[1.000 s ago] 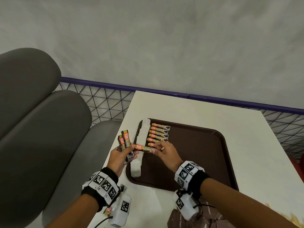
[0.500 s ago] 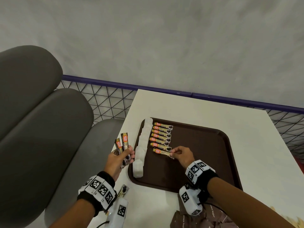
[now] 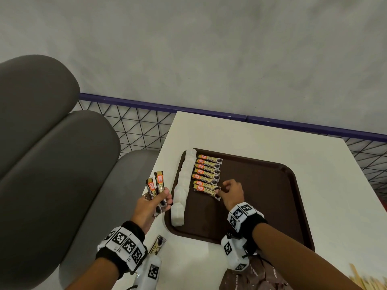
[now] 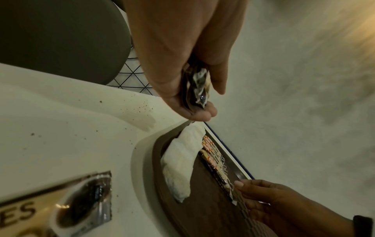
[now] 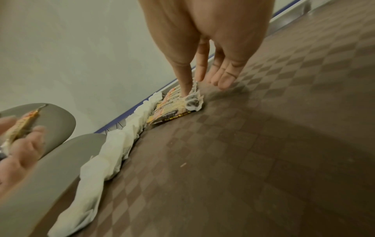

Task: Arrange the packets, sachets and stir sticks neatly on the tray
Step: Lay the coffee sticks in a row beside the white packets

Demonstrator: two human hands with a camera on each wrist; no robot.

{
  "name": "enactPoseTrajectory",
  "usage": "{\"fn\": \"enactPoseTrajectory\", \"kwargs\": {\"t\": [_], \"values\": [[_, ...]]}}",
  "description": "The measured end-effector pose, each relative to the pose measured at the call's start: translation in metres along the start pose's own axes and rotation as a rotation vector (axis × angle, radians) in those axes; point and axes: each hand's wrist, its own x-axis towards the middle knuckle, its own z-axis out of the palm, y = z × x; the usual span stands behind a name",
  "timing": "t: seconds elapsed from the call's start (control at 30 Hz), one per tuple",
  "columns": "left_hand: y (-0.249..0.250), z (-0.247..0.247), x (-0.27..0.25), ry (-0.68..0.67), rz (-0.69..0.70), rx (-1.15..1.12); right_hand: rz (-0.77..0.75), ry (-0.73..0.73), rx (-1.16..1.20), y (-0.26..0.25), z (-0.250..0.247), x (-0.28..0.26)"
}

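Right hand [image 3: 230, 190] pinching nearest coffee stick [image 3: 206, 189] beside white sachets [image 3: 181, 189]; left hand [image 3: 149, 204] gripping two spare coffee sticks [image 3: 156, 188]. Better to align parallel, ends level.

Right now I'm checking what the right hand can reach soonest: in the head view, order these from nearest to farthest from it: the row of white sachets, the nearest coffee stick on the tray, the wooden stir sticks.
1. Nearest coffee stick: under the right hand's fingertips.
2. Row of white sachets: along the tray's left edge.
3. Wooden stir sticks: off the tray, bottom right corner.
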Motion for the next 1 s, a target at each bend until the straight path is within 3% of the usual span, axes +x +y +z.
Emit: {"fn": "enactPoseTrajectory", "kwargs": {"t": [0.43,0.83,0.9,1.0], "values": [[-0.001,0.001,-0.002,-0.032,-0.034,-0.014,0.028,-0.043,0.016,-0.002,0.011,-0.007],[0.007,0.007,-0.005,-0.058,-0.087,-0.029,-0.108,-0.018,0.103,-0.013,0.007,-0.019],[0.008,0.011,-0.007,-0.075,-0.072,-0.021,-0.186,-0.057,0.136,-0.021,0.006,-0.023],[0.008,0.018,-0.009,-0.107,-0.061,0.018,-0.251,-0.226,0.222,-0.038,0.005,-0.036]]}}
